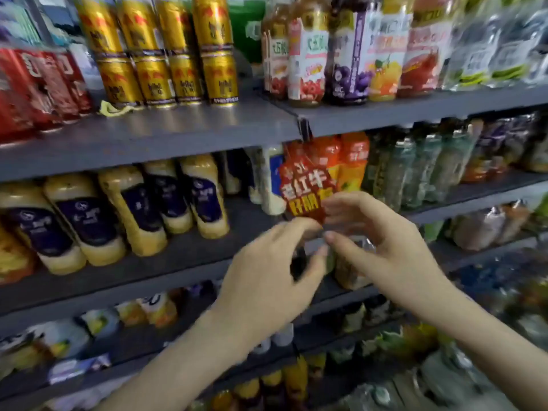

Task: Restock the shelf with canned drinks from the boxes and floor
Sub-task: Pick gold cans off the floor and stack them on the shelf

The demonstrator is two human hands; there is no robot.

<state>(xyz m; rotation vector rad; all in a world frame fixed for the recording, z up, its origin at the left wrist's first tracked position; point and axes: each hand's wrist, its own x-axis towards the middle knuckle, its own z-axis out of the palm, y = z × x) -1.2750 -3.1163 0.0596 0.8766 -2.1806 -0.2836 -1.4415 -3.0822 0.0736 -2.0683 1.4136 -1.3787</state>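
A person's left hand (267, 274) and right hand (388, 247) meet at a red tag (305, 188) at the centre of the frame. The tag hangs from a clip (304, 129) on the edge of the top shelf (148, 132). White characters on it read "红牛"; the yellow line beneath is partly covered. The right grip is released, its loosely spread fingertips touching the tag's right edge. The left grip is curled with its forefinger at the tag's lower tip, but blur makes it impossible to tell whether it grasps anything. Gold cans (166, 48) stand two high on the top shelf at upper left, their print too blurred to read, with red cans (38, 84) beside them at the far left. At upper right stand juice bottles (308, 54), one purple label marked "NFC". Yellow bottles (136, 209) with dark blue labels fill the shelf below at left.
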